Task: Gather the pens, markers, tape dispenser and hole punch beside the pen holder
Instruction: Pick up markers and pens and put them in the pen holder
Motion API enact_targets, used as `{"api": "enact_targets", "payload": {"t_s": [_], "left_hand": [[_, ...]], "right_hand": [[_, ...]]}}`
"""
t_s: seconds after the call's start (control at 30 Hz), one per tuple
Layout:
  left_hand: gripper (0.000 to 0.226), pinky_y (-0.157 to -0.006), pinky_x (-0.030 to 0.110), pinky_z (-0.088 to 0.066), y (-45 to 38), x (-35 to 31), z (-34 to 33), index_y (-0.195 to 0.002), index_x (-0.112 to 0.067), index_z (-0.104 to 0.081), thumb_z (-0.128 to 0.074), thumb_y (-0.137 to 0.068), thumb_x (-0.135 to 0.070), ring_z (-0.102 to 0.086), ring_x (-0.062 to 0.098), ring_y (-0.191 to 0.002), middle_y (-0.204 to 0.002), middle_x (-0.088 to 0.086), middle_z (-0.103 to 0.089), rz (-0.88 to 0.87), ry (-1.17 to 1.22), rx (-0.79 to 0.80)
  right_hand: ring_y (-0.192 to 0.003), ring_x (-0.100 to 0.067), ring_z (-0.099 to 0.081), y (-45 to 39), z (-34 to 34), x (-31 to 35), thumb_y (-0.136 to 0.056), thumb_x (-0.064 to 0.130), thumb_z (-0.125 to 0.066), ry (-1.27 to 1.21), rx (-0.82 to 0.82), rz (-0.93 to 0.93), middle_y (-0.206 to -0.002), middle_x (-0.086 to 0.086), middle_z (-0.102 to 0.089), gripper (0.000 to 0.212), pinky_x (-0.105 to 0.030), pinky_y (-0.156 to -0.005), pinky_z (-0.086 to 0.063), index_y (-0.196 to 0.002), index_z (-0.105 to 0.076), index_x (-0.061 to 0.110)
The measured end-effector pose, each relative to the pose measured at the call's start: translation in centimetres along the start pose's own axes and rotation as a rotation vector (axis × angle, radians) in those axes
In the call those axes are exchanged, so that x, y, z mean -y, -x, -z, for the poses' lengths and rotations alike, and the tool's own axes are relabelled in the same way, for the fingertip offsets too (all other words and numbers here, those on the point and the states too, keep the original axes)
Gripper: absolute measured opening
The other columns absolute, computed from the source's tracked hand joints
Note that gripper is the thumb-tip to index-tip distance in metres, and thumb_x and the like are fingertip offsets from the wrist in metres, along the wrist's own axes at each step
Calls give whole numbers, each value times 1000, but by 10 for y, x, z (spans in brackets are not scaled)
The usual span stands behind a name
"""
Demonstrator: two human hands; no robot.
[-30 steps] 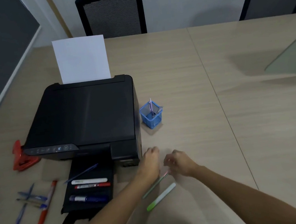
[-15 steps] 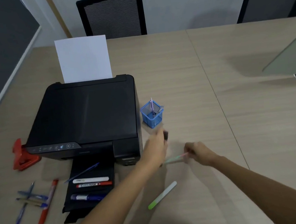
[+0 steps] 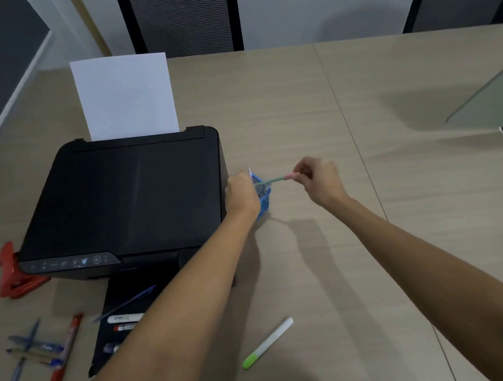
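Note:
The blue mesh pen holder [image 3: 264, 200] stands right of the printer, half hidden behind my left hand [image 3: 241, 193], which is closed against its near side. My right hand [image 3: 317, 181] pinches the pink end of a thin green pen [image 3: 274, 180] whose tip reaches the holder's mouth. A white marker with a green cap [image 3: 268, 342] lies on the table nearer me. Several markers and a blue pen [image 3: 126, 302] rest on the printer's output tray. Blue pens [image 3: 29, 350] and a red marker [image 3: 64, 354] lie at the front left. The red hole punch [image 3: 12, 274] sits left of the printer.
A black printer [image 3: 128, 196] with a white sheet [image 3: 126, 96] upright in its feeder fills the left middle of the wooden table [image 3: 402, 237]. Two black chairs [image 3: 184, 18] stand behind the table. A pale angled panel [image 3: 493, 99] juts in at the right edge.
Both hands have moved away from me, from the table in front of the printer up to the pen holder. My right hand carried the green pen along. The green-capped marker stayed put.

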State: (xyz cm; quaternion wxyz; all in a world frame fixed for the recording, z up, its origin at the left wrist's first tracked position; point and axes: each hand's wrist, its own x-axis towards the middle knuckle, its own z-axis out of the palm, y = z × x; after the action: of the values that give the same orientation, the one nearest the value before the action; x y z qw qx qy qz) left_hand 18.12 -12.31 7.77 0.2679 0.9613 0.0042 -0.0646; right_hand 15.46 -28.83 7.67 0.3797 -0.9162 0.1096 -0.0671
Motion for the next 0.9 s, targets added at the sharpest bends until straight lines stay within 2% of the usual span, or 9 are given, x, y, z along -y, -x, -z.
{"api": "enact_targets", "payload": {"t_s": [0.07, 0.13, 0.3, 0.37, 0.47, 0.6, 0.73, 0.83, 0.9], "left_hand": [[18, -65, 36, -49, -3, 2, -6, -102, 2, -61, -47, -98, -9, -60, 33, -83, -102, 20, -63, 40, -32, 65], [24, -71, 37, -50, 0, 4, -4, -117, 2, -57, -53, -95, -8, -59, 34, -91, -106, 17, -58, 75, -27, 105], [52, -86, 42, -52, 46, 11, 3, -130, -6, -46, -63, -82, 3, -54, 29, -111, -127, 10, -46, -205, 13, 37], [50, -88, 41, -52, 79, 22, 8, -132, -12, -49, -58, -84, -1, -56, 25, -109, -124, 5, -51, -345, 76, 59], [26, -80, 31, -53, 132, 61, 25, -113, -15, -63, -59, -88, -13, -62, 13, -92, -104, -3, -61, -405, 193, 122], [9, -64, 24, -50, 175, 149, 48, -89, -22, -68, -59, -91, -25, -57, 3, -69, -81, -10, -63, -267, 168, 14], [6, -65, 34, -53, 168, 240, 57, -88, -13, -69, -63, -89, -14, -64, 18, -73, -82, 3, -67, -3, 25, -131], [16, -73, 36, -50, 145, 282, 57, -101, -8, -69, -65, -86, -9, -65, 33, -87, -99, 14, -63, 152, -79, -62], [23, -80, 38, -51, 129, 294, 57, -105, -9, -68, -68, -83, -10, -63, 35, -95, -107, 16, -61, 185, -115, 8]], "right_hand": [[-66, -24, -56, -8, -15, 6, -81, 21, -71, 94, 77, 40, -75, -15, -71, 18, -34, -63, -47, -84, -68, 3], [-72, -25, -58, -14, -29, 10, -83, 16, -69, 167, 143, 70, -81, -15, -74, 14, -30, -63, -42, -86, -69, 2], [-90, -31, -64, -17, -50, 15, -82, -4, -57, 296, 248, 148, -92, -12, -76, 19, -26, -68, -40, -91, -72, 2], [-92, -32, -64, -14, -52, 11, -82, -6, -54, 311, 258, 161, -94, -12, -75, 25, -26, -69, -40, -95, -72, 5], [-88, -35, -63, 3, -49, 1, -87, 4, -55, 247, 198, 146, -97, -18, -69, 26, -34, -74, -47, -110, -67, 9], [-75, -31, -63, 68, -45, -18, -88, 11, -58, 187, 179, 326, -87, -12, -64, 16, -31, -72, -46, -101, -68, 9], [-78, -23, -65, 146, -51, -46, -89, 29, -55, 249, 566, 450, -88, -3, -64, 17, -23, -72, -47, -95, -67, 18], [-95, -18, -57, 188, -63, -58, -82, 44, -58, 323, 808, 463, -104, -1, -61, 31, -19, -80, -42, -102, -66, 23], [-103, -21, -52, 208, -73, -61, -80, 40, -61, 404, 864, 430, -112, -3, -55, 34, -26, -86, -44, -110, -63, 24]]}}
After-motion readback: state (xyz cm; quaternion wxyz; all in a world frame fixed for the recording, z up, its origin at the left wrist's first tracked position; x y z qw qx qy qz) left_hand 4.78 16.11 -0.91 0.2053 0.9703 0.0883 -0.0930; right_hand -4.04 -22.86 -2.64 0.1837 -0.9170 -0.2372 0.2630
